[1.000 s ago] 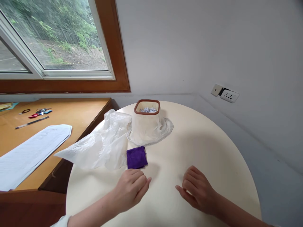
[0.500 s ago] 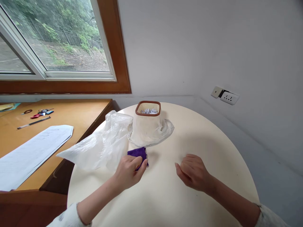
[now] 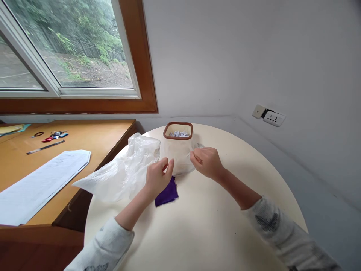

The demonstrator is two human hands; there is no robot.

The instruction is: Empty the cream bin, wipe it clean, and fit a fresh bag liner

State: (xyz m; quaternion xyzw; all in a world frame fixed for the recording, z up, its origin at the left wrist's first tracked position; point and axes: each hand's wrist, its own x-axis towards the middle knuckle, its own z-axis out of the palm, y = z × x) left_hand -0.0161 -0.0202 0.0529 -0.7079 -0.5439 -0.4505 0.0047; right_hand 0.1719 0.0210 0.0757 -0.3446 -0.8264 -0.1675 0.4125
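Observation:
A small square bin [image 3: 178, 137] with a brown rim stands at the back of the round table, crumpled paper [image 3: 179, 134] inside it. Thin clear plastic [image 3: 184, 171] lies gathered around its base. My left hand [image 3: 158, 177] is raised in front of the bin with fingers curled and thumb up; nothing shows in it. Partly under this hand lies a folded purple cloth [image 3: 167, 195]. My right hand [image 3: 208, 162] is closed at the bin's right side, against the plastic edge; whether it pinches the plastic is hidden.
A crumpled white plastic bag [image 3: 124, 169] spreads left of the bin over the table edge [image 3: 90, 218]. The wooden desk [image 3: 93, 131] beside it bears papers [image 3: 47, 184], a pen [image 3: 45, 147] and keys [image 3: 58, 134]. A wall socket [image 3: 274, 118] is at right.
My right hand has moved forward and left, up to the bin's side. My left hand has risen forward off the purple cloth, which stays on the table.

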